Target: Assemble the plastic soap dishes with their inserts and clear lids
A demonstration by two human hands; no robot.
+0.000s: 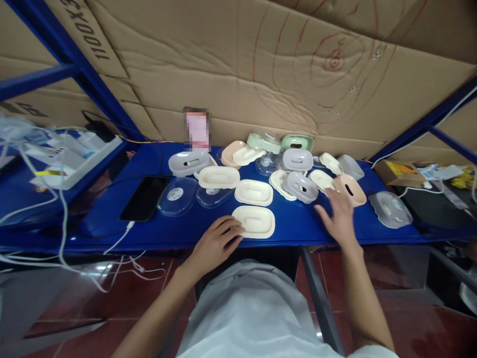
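My left hand is closed at the left edge of a cream soap dish tray, which lies flat near the table's front edge. My right hand reaches forward with thumb and fingers apart. Its fingertips are by a cream tray and a peach soap dish base with a dark slot; whether they touch either is unclear. Between the hands lie another cream tray and a lilac-grey slotted base. A further cream tray sits behind the left hand.
Clear lids and a black phone with a white cable lie left. Green bases stand by the cardboard wall. A translucent lid is at right. Blue posts flank the blue table.
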